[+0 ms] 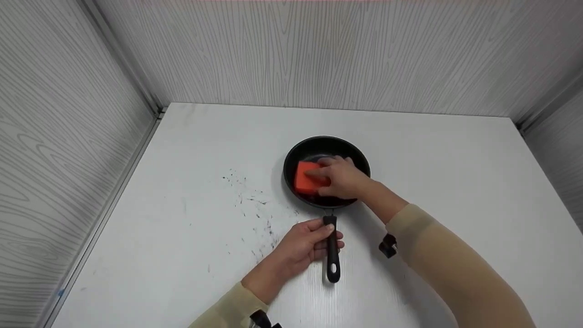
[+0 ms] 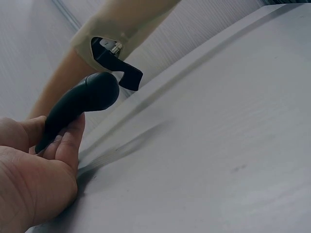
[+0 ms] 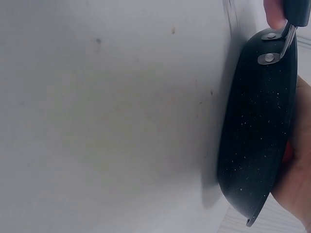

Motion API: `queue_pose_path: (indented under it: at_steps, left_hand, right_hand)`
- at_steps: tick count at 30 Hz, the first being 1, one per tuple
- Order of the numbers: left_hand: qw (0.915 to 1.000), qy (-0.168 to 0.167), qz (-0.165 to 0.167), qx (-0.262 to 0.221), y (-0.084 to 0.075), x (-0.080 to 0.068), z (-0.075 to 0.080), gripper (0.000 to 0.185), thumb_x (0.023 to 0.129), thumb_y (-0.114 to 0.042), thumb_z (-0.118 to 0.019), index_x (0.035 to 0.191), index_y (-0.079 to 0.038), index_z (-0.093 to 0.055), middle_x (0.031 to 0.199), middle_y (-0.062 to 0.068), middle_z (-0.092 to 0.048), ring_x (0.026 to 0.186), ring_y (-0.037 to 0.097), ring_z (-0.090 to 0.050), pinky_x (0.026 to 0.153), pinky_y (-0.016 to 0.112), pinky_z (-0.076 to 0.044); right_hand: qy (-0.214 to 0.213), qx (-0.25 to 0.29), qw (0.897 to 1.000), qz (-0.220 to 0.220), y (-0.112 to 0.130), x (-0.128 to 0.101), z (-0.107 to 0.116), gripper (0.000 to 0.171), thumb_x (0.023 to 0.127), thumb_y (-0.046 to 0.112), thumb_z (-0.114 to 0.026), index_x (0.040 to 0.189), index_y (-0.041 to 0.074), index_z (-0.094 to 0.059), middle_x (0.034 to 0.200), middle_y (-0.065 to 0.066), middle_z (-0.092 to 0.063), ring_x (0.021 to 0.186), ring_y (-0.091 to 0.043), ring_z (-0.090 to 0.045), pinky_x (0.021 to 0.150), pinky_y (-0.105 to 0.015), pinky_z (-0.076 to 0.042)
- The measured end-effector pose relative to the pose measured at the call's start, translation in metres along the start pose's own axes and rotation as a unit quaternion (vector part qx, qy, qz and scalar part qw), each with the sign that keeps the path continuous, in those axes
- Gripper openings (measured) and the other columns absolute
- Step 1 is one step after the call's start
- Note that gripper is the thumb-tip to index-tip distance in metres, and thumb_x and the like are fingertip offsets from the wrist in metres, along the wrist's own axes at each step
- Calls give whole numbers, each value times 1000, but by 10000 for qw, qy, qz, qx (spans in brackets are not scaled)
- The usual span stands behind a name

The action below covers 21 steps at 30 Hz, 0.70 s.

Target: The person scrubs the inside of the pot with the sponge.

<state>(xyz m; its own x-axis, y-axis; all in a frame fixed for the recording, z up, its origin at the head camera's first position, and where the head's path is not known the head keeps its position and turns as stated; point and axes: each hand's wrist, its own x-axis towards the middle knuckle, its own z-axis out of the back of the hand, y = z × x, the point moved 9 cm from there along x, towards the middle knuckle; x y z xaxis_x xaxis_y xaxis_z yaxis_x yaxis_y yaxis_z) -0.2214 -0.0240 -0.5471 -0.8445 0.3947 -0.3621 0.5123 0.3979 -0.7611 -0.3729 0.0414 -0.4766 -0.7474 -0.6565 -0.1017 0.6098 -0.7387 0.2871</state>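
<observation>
A black frying pan (image 1: 324,145) sits on the white table, its handle (image 1: 332,259) toward me. My left hand (image 1: 303,243) grips that handle, thumb on top and fingers underneath; in the left wrist view the handle's rounded end (image 2: 101,91) juts out past the left hand (image 2: 41,182). Inside the pan lies an orange-red block-shaped sponge (image 1: 304,178), held under my right hand (image 1: 344,178) with the index finger on top and the thumb at its near side. The right wrist view shows the pan's speckled outer wall (image 3: 257,124) and riveted bracket (image 3: 269,58), with most of the sponge hidden.
Dark specks and smears (image 1: 257,214) mark the white table (image 1: 205,136) left of the pan. Grey wood-grain panels (image 1: 319,54) stand behind and at both sides. Black camera mounts (image 1: 388,246) are at the sleeves.
</observation>
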Motion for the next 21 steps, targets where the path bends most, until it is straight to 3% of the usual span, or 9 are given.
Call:
queue_pose_path:
  at_steps: [21]
  left_hand:
    - [9999, -44, -43, -148, 1, 1, 1, 38, 106, -9, -66, 140, 7, -61, 102, 12, -77, 93, 21, -78, 87, 36, -64]
  right_hand:
    - [-494, -659, 9959, -369, 2, 9, 8, 54, 97, 45, -74, 147, 27, -65, 149, -20, -56, 134, -43, -52, 106, -64, -44]
